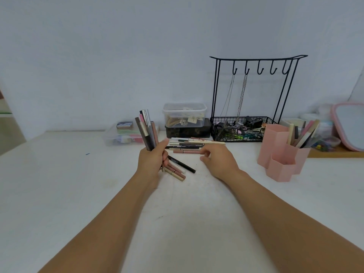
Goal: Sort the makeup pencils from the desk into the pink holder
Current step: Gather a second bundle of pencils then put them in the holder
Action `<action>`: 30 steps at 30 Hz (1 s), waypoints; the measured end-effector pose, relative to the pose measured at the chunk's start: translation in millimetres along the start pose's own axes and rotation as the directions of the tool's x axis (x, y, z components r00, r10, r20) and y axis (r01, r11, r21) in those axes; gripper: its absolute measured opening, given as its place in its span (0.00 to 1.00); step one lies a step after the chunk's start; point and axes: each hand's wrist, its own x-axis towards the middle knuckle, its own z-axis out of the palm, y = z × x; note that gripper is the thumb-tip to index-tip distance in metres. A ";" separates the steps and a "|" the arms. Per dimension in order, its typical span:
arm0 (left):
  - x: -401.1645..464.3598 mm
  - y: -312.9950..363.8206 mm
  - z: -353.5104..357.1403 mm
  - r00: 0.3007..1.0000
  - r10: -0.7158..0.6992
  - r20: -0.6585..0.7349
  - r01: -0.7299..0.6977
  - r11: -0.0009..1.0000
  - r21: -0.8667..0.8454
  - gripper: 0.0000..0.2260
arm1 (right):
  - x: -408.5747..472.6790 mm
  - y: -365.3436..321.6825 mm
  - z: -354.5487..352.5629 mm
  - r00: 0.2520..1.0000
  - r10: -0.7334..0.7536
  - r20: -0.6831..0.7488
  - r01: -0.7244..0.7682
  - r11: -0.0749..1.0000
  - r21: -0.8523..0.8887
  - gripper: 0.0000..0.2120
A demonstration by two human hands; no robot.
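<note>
My left hand [152, 160] grips a bundle of several makeup pencils [146, 131], their upper ends fanned upward and their lower ends sticking out below the fist. More pencils lie in a loose row on the white desk [189, 145] just behind both hands. My right hand [216, 158] hovers low over the desk right of that row, fingers loosely curled and holding nothing. The pink hexagonal holder [279, 154] stands at the right, with several pencils and sticks in its rear compartment.
A black wire rack [248, 95] with hooks, hanging chains and a basket of clips stands behind the pencils. A clear lidded tub [184, 114] sits on a dark box, a clear case [124, 134] lies left, and a pink-framed mirror [348, 125] leans far right.
</note>
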 end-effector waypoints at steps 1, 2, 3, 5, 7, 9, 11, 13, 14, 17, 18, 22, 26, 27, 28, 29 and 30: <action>-0.4 -0.8 0.2 1.000 -0.005 0.005 0.005 1.000 0.009 0.13 | -0.2 -0.5 0.0 1.000 -0.003 -0.002 0.003 1.000 -0.005 0.11; -0.9 -1.8 0.7 1.000 -0.010 0.015 0.010 1.000 0.004 0.13 | 0.0 -0.4 -0.1 1.000 -0.009 0.005 0.009 1.000 -0.027 0.13; -1.9 -2.5 1.5 1.000 -0.015 0.026 0.016 1.000 -0.008 0.13 | 0.8 -0.3 -0.1 1.000 -0.014 0.019 0.015 0.998 -0.062 0.15; -3.7 -2.0 2.2 0.999 -0.016 0.047 0.017 1.000 -0.019 0.14 | 3.0 -0.3 1.3 0.999 -0.014 0.048 0.020 0.994 -0.110 0.14; -5.0 -1.2 2.2 0.998 -0.017 0.064 0.019 1.000 -0.025 0.15 | 5.3 0.2 3.0 0.998 0.006 0.058 0.000 0.994 -0.108 0.13; -6.2 -1.2 2.1 0.997 -0.027 0.076 0.029 0.999 -0.025 0.17 | 7.2 0.8 3.9 0.998 0.037 0.048 -0.032 0.994 -0.103 0.09; -7.2 -1.2 2.2 0.997 -0.035 0.075 0.037 0.999 -0.021 0.17 | 8.6 -0.3 3.7 0.997 0.065 0.048 -0.059 0.992 -0.114 0.07; -8.1 -0.7 2.6 0.997 -0.043 0.068 0.045 0.999 -0.030 0.18 | 8.8 -3.7 3.6 0.996 0.077 0.045 -0.072 0.992 -0.105 0.08; -8.1 -0.9 2.7 0.997 -0.047 0.063 0.049 0.998 -0.040 0.17 | 8.0 -6.7 3.7 0.996 0.077 0.034 -0.075 0.996 -0.057 0.11; -7.9 -0.3 2.7 0.997 -0.055 0.049 0.058 0.996 -0.068 0.16 | 1.8 -23.7 2.0 0.997 0.075 -0.035 -0.062 0.956 0.288 0.13; -8.2 -0.8 3.0 0.997 -0.053 0.047 0.057 0.996 -0.074 0.16 | -1.5 -32.3 0.0 0.996 0.066 -0.060 -0.036 0.916 0.400 0.12; -9.1 -2.4 5.3 0.999 -0.038 0.028 0.042 0.988 -0.150 0.16 | -15.8 -70.1 0.6 0.998 -0.041 -0.040 0.057 0.765 0.641 0.10; -9.3 -3.2 5.5 0.999 -0.049 0.019 0.052 0.968 -0.247 0.14 | -20.1 -83.9 8.5 0.998 -0.067 -0.018 0.059 0.678 0.733 0.08; -8.9 -3.8 6.0 0.998 -0.056 0.024 0.061 0.966 -0.250 0.14 | -20.2 -82.9 9.3 0.998 -0.060 -0.033 0.065 0.672 0.738 0.08; -9.0 -4.1 6.6 0.998 -0.062 0.034 0.068 0.965 -0.253 0.14 | -20.4 -81.4 10.2 0.998 -0.054 -0.041 0.067 0.666 0.743 0.07; -9.4 -4.2 7.6 0.997 -0.066 0.047 0.076 0.962 -0.261 0.14 | -20.5 -79.8 12.0 0.998 -0.048 -0.037 0.060 0.661 0.748 0.06; -9.5 -4.8 8.5 0.996 -0.071 0.058 0.085 0.957 -0.277 0.14 | -21.0 -78.1 14.0 0.999 -0.043 -0.027 0.049 0.661 0.749 0.06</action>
